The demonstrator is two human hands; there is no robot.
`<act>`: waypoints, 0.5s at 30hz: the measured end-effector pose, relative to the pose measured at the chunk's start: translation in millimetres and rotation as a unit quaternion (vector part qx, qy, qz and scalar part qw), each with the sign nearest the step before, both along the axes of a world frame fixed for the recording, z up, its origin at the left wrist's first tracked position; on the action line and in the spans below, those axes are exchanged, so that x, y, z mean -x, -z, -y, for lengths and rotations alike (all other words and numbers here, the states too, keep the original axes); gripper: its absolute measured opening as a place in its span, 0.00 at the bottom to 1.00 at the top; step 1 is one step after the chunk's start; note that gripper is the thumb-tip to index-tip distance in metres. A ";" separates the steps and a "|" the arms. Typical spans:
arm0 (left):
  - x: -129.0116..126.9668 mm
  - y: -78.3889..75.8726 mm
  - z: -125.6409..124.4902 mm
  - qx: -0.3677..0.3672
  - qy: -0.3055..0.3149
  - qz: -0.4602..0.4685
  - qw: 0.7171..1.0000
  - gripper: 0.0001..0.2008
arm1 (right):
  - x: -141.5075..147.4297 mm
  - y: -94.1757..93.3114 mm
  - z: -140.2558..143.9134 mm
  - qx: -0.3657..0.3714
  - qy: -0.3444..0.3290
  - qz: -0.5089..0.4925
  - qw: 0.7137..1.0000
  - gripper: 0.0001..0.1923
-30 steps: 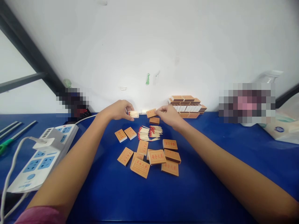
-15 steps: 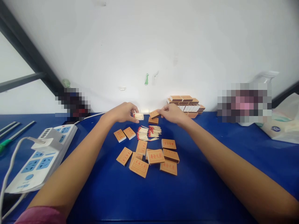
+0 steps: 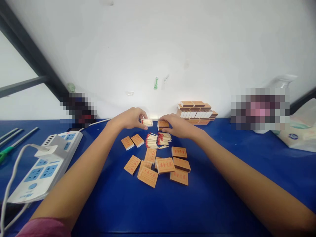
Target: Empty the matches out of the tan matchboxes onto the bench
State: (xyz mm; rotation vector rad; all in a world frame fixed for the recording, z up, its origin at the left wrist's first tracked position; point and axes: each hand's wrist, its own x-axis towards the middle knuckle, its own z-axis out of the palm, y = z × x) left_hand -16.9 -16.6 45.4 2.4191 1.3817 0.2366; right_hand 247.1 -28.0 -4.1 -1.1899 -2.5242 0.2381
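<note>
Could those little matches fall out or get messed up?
Maybe. The left hand pinches an open tray of matches in the air, so tilting it might spill some. The right hand holds a matchbox sleeve just above the loose match pile; a low wrist might scatter those sticks across the blue table.

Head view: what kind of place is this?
Probably a hand-packing workbench: a blue table against a plain wall, loose matchboxes and matches, a stack of boxes, and a power strip.
</note>
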 end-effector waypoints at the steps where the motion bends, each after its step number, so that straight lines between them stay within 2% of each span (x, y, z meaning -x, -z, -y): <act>1: -0.3 -0.4 0.5 0.002 -0.003 -0.004 1.000 0.25 | -0.7 1.7 -0.7 0.010 0.003 0.005 1.000 0.22; 5: -2.0 -1.9 2.1 0.001 -0.009 -0.017 1.000 0.24 | -2.1 2.3 -1.9 0.019 0.021 0.010 1.000 0.21; 8: -2.1 -1.2 1.5 -0.001 -0.005 -0.014 1.000 0.24 | -3.7 -11.9 0.3 0.032 0.018 0.020 0.999 0.18; 10: -1.4 -0.5 0.7 -0.003 -0.003 -0.007 1.000 0.24 | -9.3 -32.3 3.8 0.045 0.013 0.019 0.999 0.16; 12: -0.6 -0.3 0.3 -0.002 0.000 -0.002 1.000 0.25 | -22.6 -60.4 8.9 0.049 0.015 -0.011 0.999 0.18; 14: -0.1 -0.7 0.1 0.002 0.002 -0.002 1.000 0.24 | -45.7 -91.0 14.5 0.053 0.051 -0.074 0.995 0.18; 15: 0.1 -0.9 0.0 0.003 0.001 -0.003 1.000 0.24 | -61.0 -104.7 16.8 0.043 0.090 -0.105 0.990 0.19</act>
